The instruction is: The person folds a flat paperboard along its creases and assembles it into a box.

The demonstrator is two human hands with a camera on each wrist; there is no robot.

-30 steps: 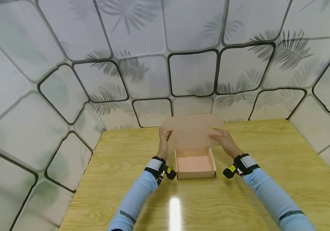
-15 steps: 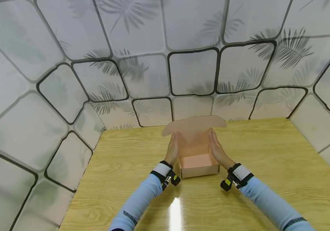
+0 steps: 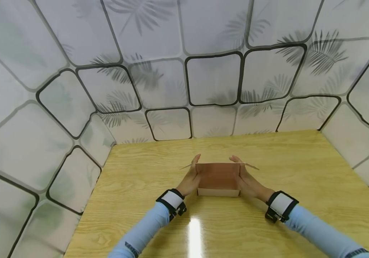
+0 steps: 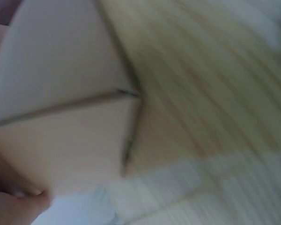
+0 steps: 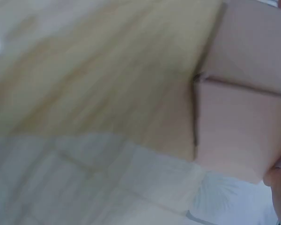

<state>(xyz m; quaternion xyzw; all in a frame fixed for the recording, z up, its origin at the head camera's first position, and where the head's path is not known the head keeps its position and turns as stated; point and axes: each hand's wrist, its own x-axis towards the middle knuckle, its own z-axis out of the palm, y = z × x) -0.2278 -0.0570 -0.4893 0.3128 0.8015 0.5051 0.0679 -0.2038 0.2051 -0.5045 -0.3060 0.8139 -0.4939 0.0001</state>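
Box, likely light, sits inside the surface's edges, best held at sides my straight-fingered left hand and right hand touch.

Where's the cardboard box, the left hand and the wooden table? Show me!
Cardboard box [image 3: 218,192], head view: front wall.
Left hand [image 3: 190,180], head view: its middle.
Wooden table [image 3: 300,165], head view: wood-grain top.

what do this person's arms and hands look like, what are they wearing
Light blue long sleeves cover both arms, each with a dark marking on the forearm. Around each wrist is a black strap with a pale, roughly rectangular patch and a small black device attached. The left hand and right hand are bare, without gloves.
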